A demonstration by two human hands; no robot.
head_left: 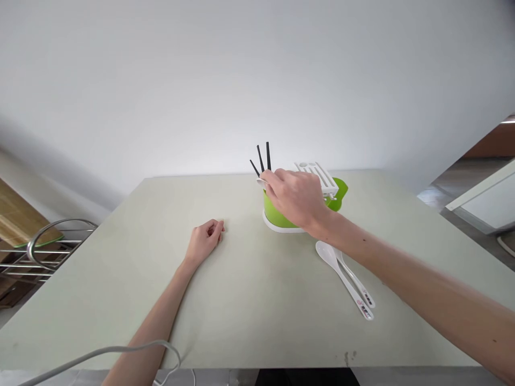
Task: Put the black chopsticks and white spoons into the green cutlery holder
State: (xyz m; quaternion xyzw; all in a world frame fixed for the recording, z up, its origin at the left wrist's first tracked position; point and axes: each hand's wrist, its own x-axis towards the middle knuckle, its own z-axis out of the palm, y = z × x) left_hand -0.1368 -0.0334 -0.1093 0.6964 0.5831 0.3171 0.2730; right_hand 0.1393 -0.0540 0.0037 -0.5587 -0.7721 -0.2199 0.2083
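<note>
Right fingers (277, 174) bent over green holder (275, 216), white spoon (260, 183) at tips, pinch unclear; left fingers (218, 227) curled, well apart.

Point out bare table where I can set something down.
Bare table lies between the left hand and the white spoons, and between that hand and the wall. The green holder is crowded by the right hand, black sticks and white slotted rack.

R hand (296, 197) hides pt of green holder (277, 216).
</note>
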